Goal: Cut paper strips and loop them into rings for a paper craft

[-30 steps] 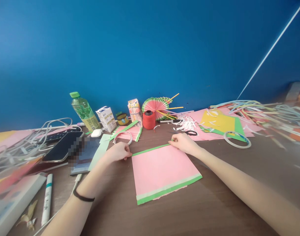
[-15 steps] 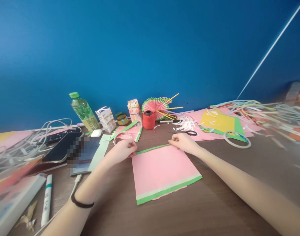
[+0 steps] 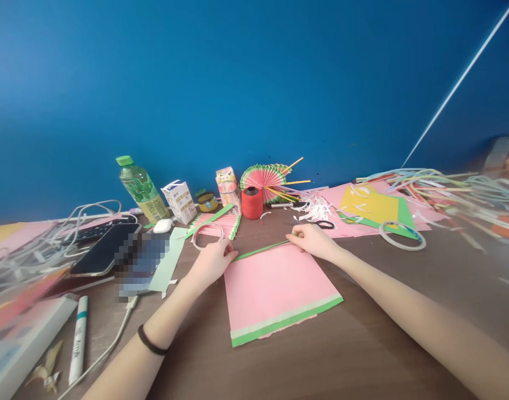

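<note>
A pink sheet of paper lies flat on the brown table, with a white and green band along its near edge. Along the far edge runs a narrow green paper strip. At this strip's left end my left hand is closed, thumb and fingers pinching at the sheet's corner. My right hand pinches the strip's other end at the far right corner. The fingers partly hide both corners. Just behind my left hand lies a roll of tape; black-handled scissors lie beyond my right hand.
Along the blue wall stand a green-capped bottle, a carton, a red thread spool and a pleated paper fan. Phone and marker lie left. Coloured sheets and another tape roll lie right.
My left hand and forearm have shifted slightly right along the far edge, uncovering more of the tape roll behind. My right hand and the pink sheet have stayed almost still.
</note>
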`<state>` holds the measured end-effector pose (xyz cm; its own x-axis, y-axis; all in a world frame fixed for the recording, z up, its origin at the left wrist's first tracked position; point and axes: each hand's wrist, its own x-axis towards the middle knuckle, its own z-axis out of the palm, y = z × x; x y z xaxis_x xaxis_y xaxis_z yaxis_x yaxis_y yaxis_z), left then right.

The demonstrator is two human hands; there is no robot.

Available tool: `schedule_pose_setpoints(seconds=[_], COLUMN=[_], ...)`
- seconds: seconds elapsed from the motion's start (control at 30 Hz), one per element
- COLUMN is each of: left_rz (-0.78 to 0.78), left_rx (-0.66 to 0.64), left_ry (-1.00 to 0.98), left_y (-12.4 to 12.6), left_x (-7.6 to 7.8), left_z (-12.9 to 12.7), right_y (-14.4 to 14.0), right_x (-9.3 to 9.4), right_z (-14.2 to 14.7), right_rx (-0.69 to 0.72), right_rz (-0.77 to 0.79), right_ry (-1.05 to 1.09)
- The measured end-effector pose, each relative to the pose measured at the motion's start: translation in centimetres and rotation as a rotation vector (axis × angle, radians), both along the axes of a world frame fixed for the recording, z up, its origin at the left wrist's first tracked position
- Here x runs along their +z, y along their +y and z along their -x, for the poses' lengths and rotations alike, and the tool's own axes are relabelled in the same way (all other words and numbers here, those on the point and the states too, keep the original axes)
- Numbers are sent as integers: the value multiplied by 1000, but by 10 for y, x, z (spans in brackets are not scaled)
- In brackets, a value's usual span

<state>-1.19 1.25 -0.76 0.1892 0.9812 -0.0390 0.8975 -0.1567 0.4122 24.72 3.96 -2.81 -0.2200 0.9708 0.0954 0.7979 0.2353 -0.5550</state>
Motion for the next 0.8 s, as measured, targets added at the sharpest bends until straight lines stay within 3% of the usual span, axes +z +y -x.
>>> schedule_pose_setpoints(seconds=[0.33,0.8], left_rz=[-21,-21], left_rx=[-23,-13], left_ry=[111,114], left_y=[2,3], left_x=[-9,-9], left_z=[-4,-4], right_y=[0,-1], right_x=[0,-4], right_z=[0,5], right_rx=[3,27], right_rz=[1,-156], right_ry=[-19,-350])
